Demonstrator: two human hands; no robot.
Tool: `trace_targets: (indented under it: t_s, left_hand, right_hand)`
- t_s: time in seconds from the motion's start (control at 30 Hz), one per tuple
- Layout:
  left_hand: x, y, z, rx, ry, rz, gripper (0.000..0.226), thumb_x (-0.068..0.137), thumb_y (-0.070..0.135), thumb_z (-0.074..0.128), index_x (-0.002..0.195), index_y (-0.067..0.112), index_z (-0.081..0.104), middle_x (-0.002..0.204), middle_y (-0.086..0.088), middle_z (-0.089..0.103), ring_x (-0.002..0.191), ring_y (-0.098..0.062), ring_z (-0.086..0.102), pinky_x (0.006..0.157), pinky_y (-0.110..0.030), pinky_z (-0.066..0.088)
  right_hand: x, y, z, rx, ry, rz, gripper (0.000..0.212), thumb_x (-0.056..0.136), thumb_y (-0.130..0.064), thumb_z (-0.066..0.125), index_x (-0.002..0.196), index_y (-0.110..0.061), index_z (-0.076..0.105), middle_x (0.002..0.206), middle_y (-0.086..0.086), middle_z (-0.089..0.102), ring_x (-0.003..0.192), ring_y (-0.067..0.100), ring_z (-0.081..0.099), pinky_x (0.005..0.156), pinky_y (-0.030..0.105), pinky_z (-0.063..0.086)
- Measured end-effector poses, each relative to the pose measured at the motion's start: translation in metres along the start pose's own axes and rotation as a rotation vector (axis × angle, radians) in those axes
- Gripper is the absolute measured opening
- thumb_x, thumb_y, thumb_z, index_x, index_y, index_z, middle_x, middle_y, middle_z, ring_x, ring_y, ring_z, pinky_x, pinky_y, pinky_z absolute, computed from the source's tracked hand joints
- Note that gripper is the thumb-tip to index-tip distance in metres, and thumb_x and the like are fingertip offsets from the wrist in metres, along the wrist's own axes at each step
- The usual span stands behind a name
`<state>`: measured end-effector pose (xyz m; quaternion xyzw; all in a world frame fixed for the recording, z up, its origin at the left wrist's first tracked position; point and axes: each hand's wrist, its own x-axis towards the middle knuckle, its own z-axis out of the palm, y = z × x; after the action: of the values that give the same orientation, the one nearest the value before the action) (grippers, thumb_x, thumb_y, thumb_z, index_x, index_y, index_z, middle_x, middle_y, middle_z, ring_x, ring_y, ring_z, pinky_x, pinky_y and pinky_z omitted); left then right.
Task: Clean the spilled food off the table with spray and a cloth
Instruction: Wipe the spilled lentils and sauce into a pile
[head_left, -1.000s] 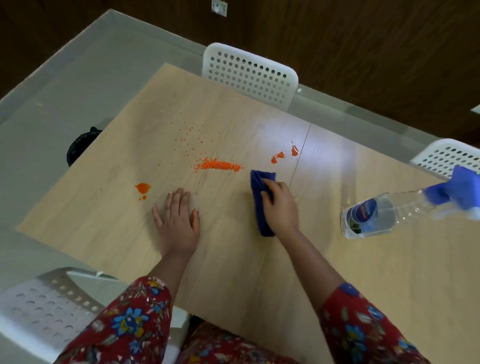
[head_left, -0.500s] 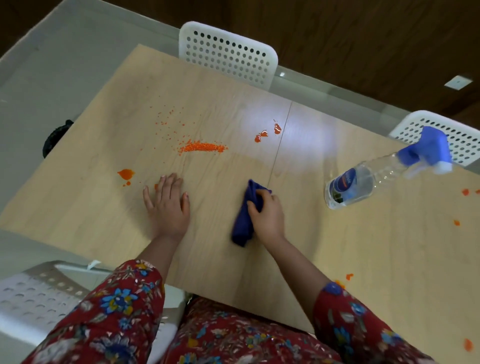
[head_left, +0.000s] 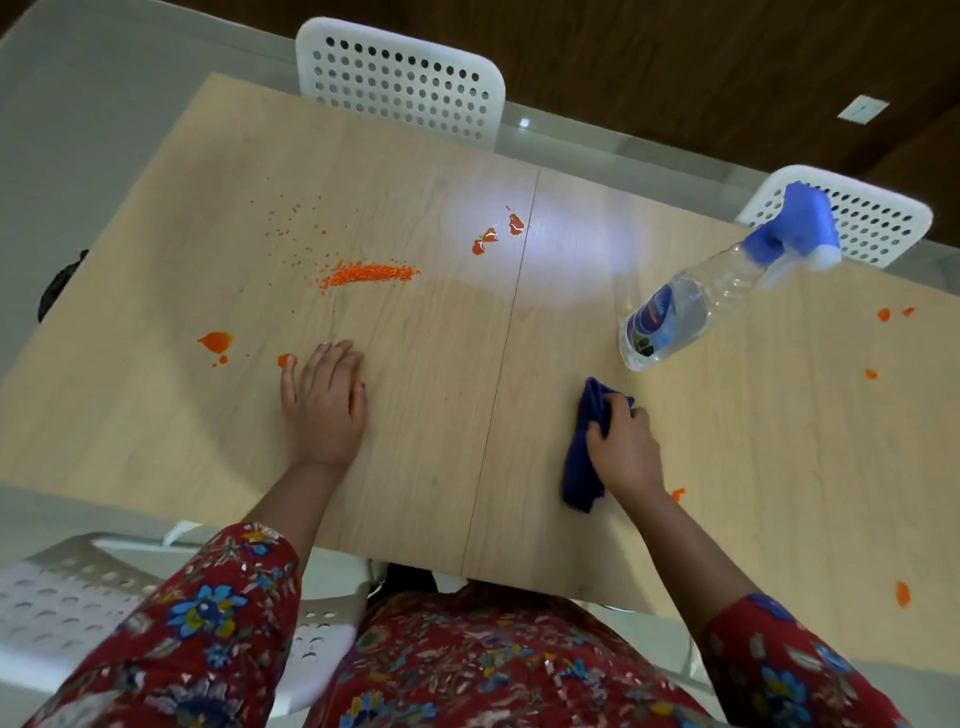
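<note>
A dark blue cloth (head_left: 579, 462) lies bunched on the wooden table (head_left: 426, 415), and my right hand (head_left: 623, 449) grips its right side. My left hand (head_left: 324, 400) rests flat on the table, fingers straight. An orange heap of crumbs (head_left: 371, 273) lies beyond my left hand, with scattered grains further back. Orange sauce blobs (head_left: 496, 236) sit near the table's centre seam, and another blob (head_left: 215, 341) lies at the left. A clear spray bottle (head_left: 696, 306) with a blue trigger head stands just beyond the cloth.
More orange spots (head_left: 885, 314) dot the right part of the table, one (head_left: 902, 593) near the front edge. White perforated chairs stand at the far side (head_left: 400, 83), far right (head_left: 857, 218) and near left (head_left: 62, 597). A dark object (head_left: 60, 283) lies on the floor at left.
My right hand has drawn the cloth rightward and toward me, across the centre seam, to just in front of the spray bottle. My left hand stays flat on the table.
</note>
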<state>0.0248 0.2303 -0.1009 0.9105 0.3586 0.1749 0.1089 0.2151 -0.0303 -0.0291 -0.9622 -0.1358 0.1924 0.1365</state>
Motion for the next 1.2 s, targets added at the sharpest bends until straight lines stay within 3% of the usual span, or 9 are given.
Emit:
trace_targets:
  t_s: [0.23,0.37,0.47,0.53,0.6,0.73,0.93,1.03,1.2]
  left_hand:
    - [-0.001,-0.002,0.000,-0.001,-0.048,-0.016,0.037,0.093,0.025,0.038,0.117,0.010,0.061,0.131,-0.007,0.059,0.129,-0.026,0.048,0.118,-0.032,-0.003]
    - [-0.004,0.000,-0.003,-0.007,-0.060,0.030,0.038,0.094,0.026,0.037,0.118,0.009,0.061,0.131,-0.008,0.059,0.130,-0.025,0.047,0.118,-0.032,-0.003]
    - [-0.006,0.000,-0.004,-0.009,-0.070,0.064,0.039,0.094,0.026,0.036,0.118,0.010,0.062,0.131,-0.007,0.059,0.130,-0.025,0.047,0.118,-0.037,0.006]
    - [-0.006,0.001,-0.004,-0.014,-0.078,0.067,0.040,0.094,0.027,0.035,0.117,0.010,0.062,0.132,-0.007,0.058,0.130,-0.024,0.047,0.116,-0.043,0.013]
    - [-0.006,0.000,-0.004,-0.018,-0.080,0.068,0.040,0.095,0.027,0.034,0.117,0.010,0.063,0.132,-0.007,0.058,0.130,-0.024,0.047,0.115,-0.046,0.016]
    - [-0.006,-0.001,-0.003,-0.021,-0.069,0.073,0.039,0.095,0.027,0.036,0.116,0.010,0.063,0.131,-0.007,0.059,0.129,-0.024,0.048,0.115,-0.047,0.018]
    - [-0.005,-0.003,0.001,-0.066,-0.038,0.034,0.036,0.093,0.026,0.039,0.113,0.010,0.065,0.128,-0.006,0.061,0.126,-0.024,0.051,0.115,-0.045,0.016]
    - [-0.006,-0.003,0.001,-0.085,-0.014,-0.030,0.036,0.093,0.026,0.039,0.112,0.010,0.065,0.126,-0.007,0.061,0.125,-0.024,0.052,0.115,-0.044,0.016]
    - [-0.005,-0.005,-0.003,-0.097,-0.014,-0.100,0.038,0.094,0.027,0.037,0.116,0.010,0.064,0.128,-0.006,0.060,0.124,-0.023,0.052,0.115,-0.044,0.020]
  right_hand:
    - [-0.028,-0.016,0.030,0.124,-0.030,-0.046,0.038,0.097,-0.022,0.050,0.133,-0.012,0.042,0.126,0.012,0.046,0.094,0.025,0.055,0.074,0.030,0.042]
    - [-0.017,-0.057,0.028,0.331,-0.085,-0.325,0.035,0.095,-0.017,0.057,0.130,-0.016,0.053,0.122,0.004,0.056,0.107,0.020,0.057,0.086,0.031,0.047]
    - [-0.005,-0.050,-0.004,0.153,0.042,-0.486,0.036,0.097,-0.017,0.053,0.133,-0.021,0.054,0.120,-0.002,0.057,0.098,0.017,0.058,0.082,0.031,0.049]
    - [-0.001,-0.031,-0.024,0.025,0.137,-0.490,0.035,0.098,-0.018,0.050,0.132,-0.022,0.055,0.116,-0.004,0.057,0.092,0.015,0.056,0.076,0.028,0.043]
    - [-0.005,-0.014,-0.032,0.119,0.177,-0.469,0.033,0.099,-0.017,0.049,0.131,-0.020,0.056,0.114,-0.007,0.059,0.093,0.011,0.055,0.078,0.026,0.042]
    - [-0.011,0.014,-0.018,0.112,0.080,-0.419,0.032,0.095,-0.010,0.052,0.124,-0.020,0.062,0.115,-0.002,0.064,0.100,0.019,0.060,0.083,0.030,0.046]
    - [-0.030,0.037,0.011,-0.231,-0.190,-1.066,0.032,0.080,-0.012,0.059,0.103,-0.032,0.069,0.116,-0.007,0.065,0.095,0.022,0.055,0.080,0.037,0.042]
    - [-0.022,0.014,0.031,-0.232,-0.121,-1.200,0.029,0.086,-0.017,0.056,0.107,-0.031,0.070,0.119,-0.008,0.065,0.100,0.019,0.048,0.083,0.034,0.033]
    - [0.027,-0.078,0.061,-0.156,0.029,-1.293,0.029,0.087,-0.015,0.051,0.101,-0.026,0.074,0.117,-0.005,0.068,0.097,0.025,0.052,0.082,0.037,0.039]
